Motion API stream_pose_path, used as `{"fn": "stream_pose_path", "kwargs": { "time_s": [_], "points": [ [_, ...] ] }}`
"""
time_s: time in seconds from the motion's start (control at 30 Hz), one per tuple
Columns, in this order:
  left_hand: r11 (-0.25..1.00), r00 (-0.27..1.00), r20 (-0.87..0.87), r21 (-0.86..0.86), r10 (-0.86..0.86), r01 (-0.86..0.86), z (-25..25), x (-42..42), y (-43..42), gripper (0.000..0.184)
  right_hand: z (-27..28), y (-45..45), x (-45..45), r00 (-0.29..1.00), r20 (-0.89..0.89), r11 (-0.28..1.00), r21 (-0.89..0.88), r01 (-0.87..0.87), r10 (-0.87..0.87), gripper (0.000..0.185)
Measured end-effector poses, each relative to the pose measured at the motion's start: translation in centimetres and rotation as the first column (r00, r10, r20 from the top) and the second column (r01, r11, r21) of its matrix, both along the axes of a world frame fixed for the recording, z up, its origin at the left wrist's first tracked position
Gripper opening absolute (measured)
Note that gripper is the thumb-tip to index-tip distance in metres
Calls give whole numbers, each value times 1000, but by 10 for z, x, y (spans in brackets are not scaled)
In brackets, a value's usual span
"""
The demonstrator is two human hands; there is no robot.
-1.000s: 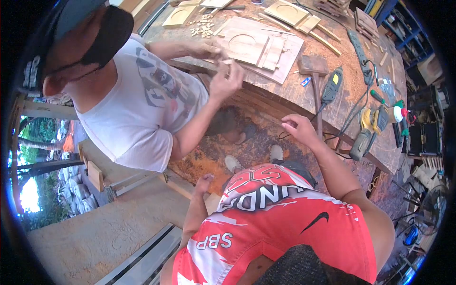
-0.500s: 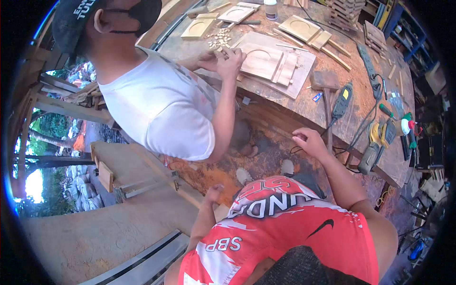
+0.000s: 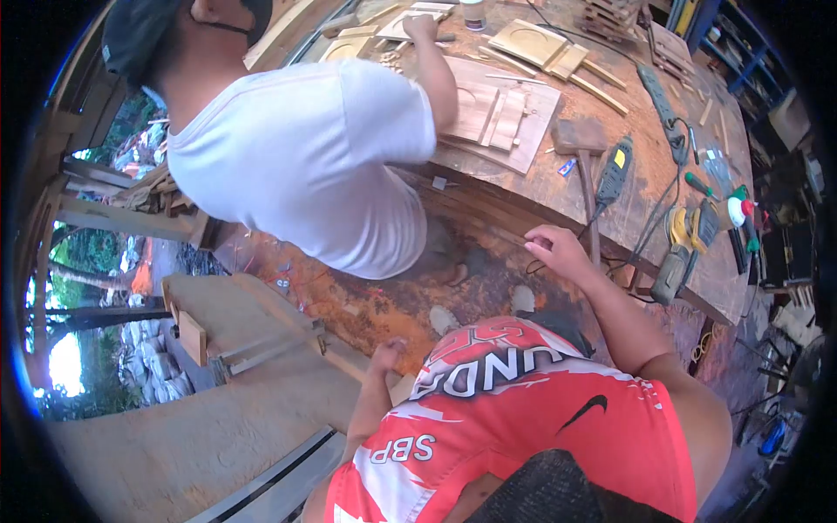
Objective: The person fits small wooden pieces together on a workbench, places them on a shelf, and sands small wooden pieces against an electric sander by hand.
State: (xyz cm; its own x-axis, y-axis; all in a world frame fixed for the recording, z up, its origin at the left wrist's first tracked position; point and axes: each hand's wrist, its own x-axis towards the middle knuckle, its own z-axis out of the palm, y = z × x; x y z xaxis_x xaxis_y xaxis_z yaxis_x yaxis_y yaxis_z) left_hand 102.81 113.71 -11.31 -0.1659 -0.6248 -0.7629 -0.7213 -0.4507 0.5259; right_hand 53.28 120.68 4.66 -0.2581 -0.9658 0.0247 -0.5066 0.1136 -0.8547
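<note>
My right hand (image 3: 558, 251) hovers by the workbench's front edge with loosely bent fingers apart and nothing in it. Closest to it are the handle of a wooden mallet (image 3: 579, 136) and a dark green power tool (image 3: 614, 174) with a yellow label, both on the bench. Low at my left side, my left hand (image 3: 387, 355) hangs empty above the floor, its fingers loosely apart. A co-worker in a white shirt (image 3: 288, 166) leans over the bench. That person's hand (image 3: 421, 28) touches or hovers over a wooden piece at the far side; its grip is unclear.
A grooved wooden panel (image 3: 471, 112) lies on a flat board (image 3: 536, 131). Another panel with a round recess (image 3: 527, 44) is behind it. A yellow-and-black sander (image 3: 684, 244) and cords occupy the bench's right end. A plywood sheet (image 3: 174, 444) is at lower left.
The co-worker has turned and reached across to the far side of the bench, away from the grooved panel. My hands stay nearly where they were; the view has shifted slightly.
</note>
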Motion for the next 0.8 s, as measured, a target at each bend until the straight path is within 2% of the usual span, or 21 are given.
{"fn": "stream_pose_path", "kwargs": {
  "time_s": [0.13, 0.17, 0.2, 0.27, 0.3, 0.33, 0.4, 0.47, 0.53, 0.57, 0.7, 0.8],
  "points": [
    [998, 997, -51, 32, 63, -61, -22, 8, -5, 29, -3, 1, -7, 1000, -29, 999, -34, 7, -8, 24],
    [1000, 1000, 16, -18, 8, -8, -21, 8, -6, 29, -2, 3, -9, 998, -31, 999, -16, 51, -52, 24],
    [999, 999, 12, -3, -35, 36, -21, 5, -8, 29, 0, 2, -12, 998, -12, 998, -33, 61, -62, 24],
    [996, 988, -120, -16, -94, 93, -30, 15, -13, 29, 3, 8, -23, 996, 4, 995, -51, 91, -91, 24],
    [998, 981, -187, -21, -56, 53, -59, 27, -14, 26, 5, 9, -27, 992, 15, 991, -42, 126, -125, 24],
    [998, 980, -187, -26, -62, 58, -50, 20, -16, 26, 6, 7, -30, 988, 29, 988, -37, 150, -149, 24],
    [994, 987, -119, -28, -111, 109, -21, 7, -17, 23, 16, 9, -32, 988, -18, 988, 0, 155, -155, 23],
    [998, 986, -151, -5, -63, 63, -34, 13, -22, 22, 7, 11, -36, 974, -4, 974, -6, 224, -224, 21],
    [998, 996, -56, 15, -66, 67, -38, 5, -28, 24, 2, 13, -37, 976, -8, 976, -30, 216, -216, 21],
    [998, 995, -84, 15, -57, 58, -40, 2, -33, 27, 0, 14, -38, 974, -5, 974, -20, 227, -228, 21],
    [993, 992, -80, -74, -97, 91, -48, -3, -45, 31, -3, 18, -38, 972, 9, 971, -49, 235, -235, 21],
    [995, 995, 2, -23, -98, 98, -19, -19, -48, 33, -6, 16, -42, 972, 27, 969, -72, 235, -234, 20]
  ]
}}
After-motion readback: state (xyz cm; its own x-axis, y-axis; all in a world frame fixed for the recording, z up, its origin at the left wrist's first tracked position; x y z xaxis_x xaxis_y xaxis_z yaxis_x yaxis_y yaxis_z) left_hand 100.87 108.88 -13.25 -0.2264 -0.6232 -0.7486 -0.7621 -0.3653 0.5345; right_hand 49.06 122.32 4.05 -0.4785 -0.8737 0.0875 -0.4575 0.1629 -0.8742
